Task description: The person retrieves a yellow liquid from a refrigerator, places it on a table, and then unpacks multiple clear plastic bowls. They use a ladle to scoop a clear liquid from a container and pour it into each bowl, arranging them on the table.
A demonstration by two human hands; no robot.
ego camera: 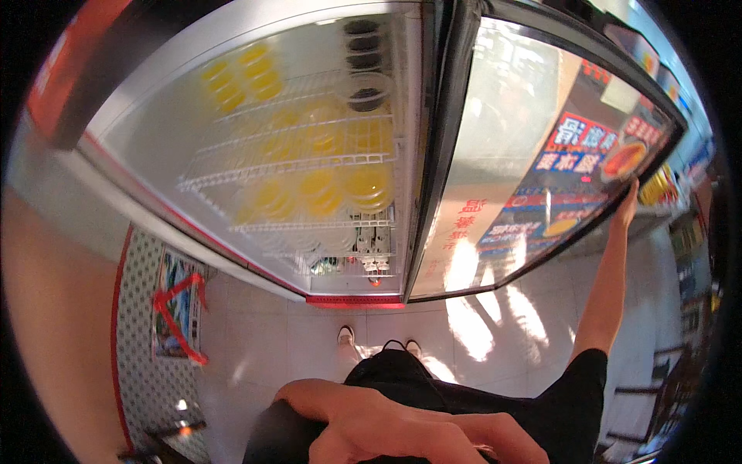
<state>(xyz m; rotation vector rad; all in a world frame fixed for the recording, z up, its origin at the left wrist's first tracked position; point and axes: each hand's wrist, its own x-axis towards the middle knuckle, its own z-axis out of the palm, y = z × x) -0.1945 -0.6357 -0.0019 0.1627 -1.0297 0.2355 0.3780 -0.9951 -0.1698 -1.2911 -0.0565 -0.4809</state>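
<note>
My right arm is stretched out, and my right hand [629, 203] grips the outer edge of the glass door [498, 174] of an upright display refrigerator [353, 301]. The door stands swung out to the right. Close to the camera, in front of my chest, is my left hand [406, 432], bent inward; its fingers run out of the picture, so what it may hold is hidden. On the refrigerator's white wire shelves [290, 168] stand clear containers with yellow contents [368, 188]. A column of dark-filled cups [365, 61] is at the upper right, and several small white containers [371, 249] sit low down.
A patterned panel [136, 325] with a red border and a picture print is at left. Pale floor tiles [249, 330] with bright sun patches lie around my feet [346, 335]. Dark-framed furniture [643, 394] stands at lower right. Yellow packaged goods [655, 185] are beyond the door.
</note>
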